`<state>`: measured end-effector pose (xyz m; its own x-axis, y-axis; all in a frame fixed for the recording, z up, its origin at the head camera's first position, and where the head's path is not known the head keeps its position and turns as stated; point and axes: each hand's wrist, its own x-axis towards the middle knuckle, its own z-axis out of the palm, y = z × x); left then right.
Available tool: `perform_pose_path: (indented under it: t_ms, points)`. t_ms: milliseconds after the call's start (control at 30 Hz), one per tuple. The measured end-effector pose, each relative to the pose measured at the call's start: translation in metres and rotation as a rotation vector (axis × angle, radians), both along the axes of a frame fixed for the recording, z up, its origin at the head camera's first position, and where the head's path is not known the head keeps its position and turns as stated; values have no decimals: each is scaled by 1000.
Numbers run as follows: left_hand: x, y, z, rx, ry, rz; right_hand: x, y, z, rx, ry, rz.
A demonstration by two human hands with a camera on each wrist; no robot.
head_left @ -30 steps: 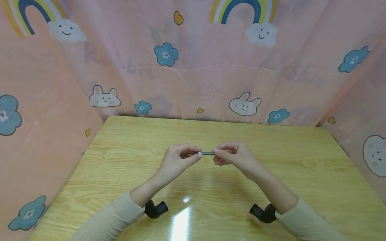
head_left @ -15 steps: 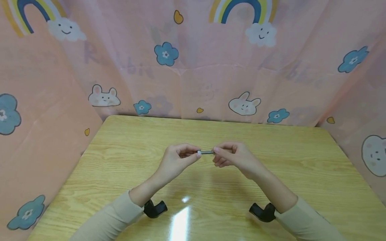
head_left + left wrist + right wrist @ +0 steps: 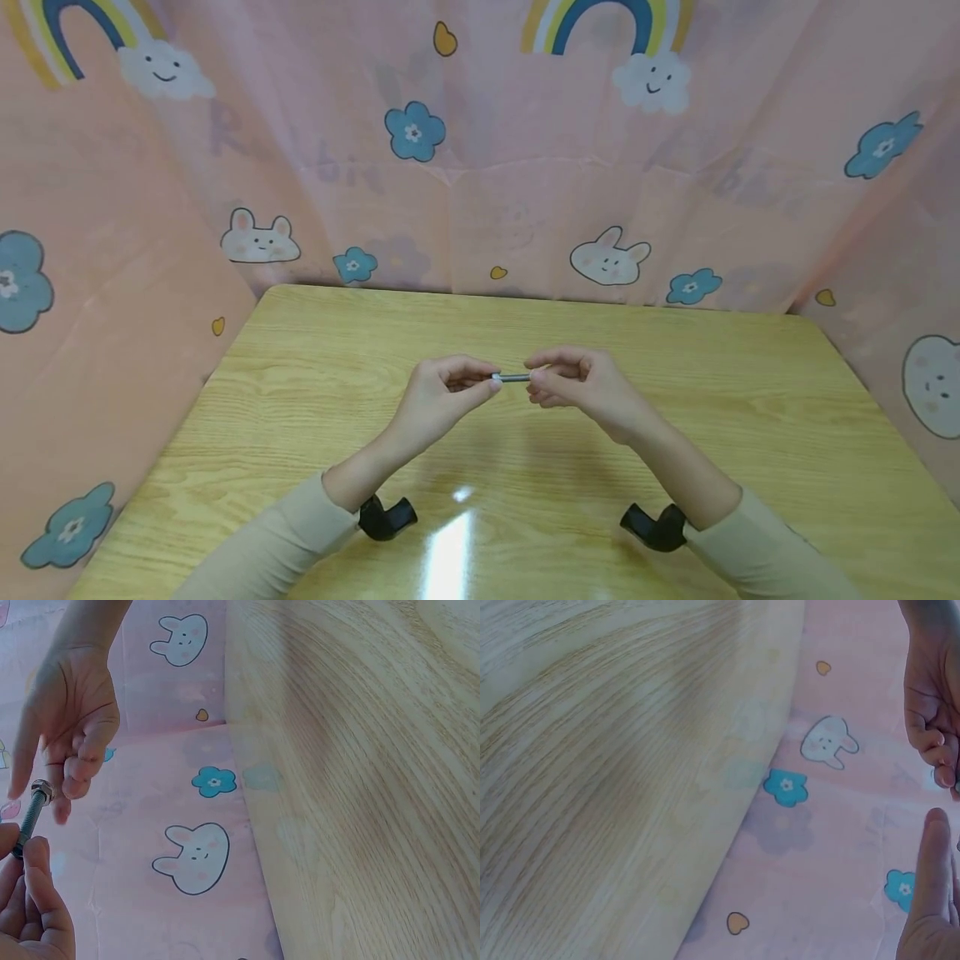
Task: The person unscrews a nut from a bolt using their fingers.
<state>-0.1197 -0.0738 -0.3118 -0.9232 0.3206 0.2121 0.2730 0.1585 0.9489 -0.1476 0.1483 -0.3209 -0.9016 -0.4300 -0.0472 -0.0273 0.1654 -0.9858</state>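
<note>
A metal bolt (image 3: pixel 515 377) lies level between the two hands above the table. My left hand (image 3: pixel 438 400) pinches its head end between thumb and fingertips. At the bolt's other end sits a nut (image 3: pixel 42 792), clearest in the left wrist view. Around this nut my right hand (image 3: pixel 592 392) holds its thumb and index finger spread, the index raised off it and the thumb tip right at the bolt's end. In the right wrist view, the right thumb and fingers (image 3: pixel 934 877) show at the right edge, and the bolt is mostly out of frame.
Beneath the hands spreads a wood-grain table (image 3: pixel 345 333), with a bright light reflection near its front. A pink printed cloth (image 3: pixel 495 200) hangs behind and at both sides. Black wrist-worn pieces (image 3: pixel 386 518) stick out below each cuff.
The right index finger has lifted away from the thumb, loosening the earlier pinch at the nut end. The left hand and bolt stay almost in place.
</note>
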Motion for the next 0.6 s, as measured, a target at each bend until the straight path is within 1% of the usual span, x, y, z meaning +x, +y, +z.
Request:
perform_pose_path:
  t_ms: [200,300,400,600]
  points:
    - [-1,1,-2,7,6,-3,0,-1,-3,-29,5,-49]
    - [-1,1,-2,6,-4,-4,0,0,-4,-46,24,-40]
    - [-2,1,-2,1,-12,-2,-1,1,-5,-35,37,-19]
    - [-4,0,-3,-14,-3,9,-3,1,-5,-11,16,-15]
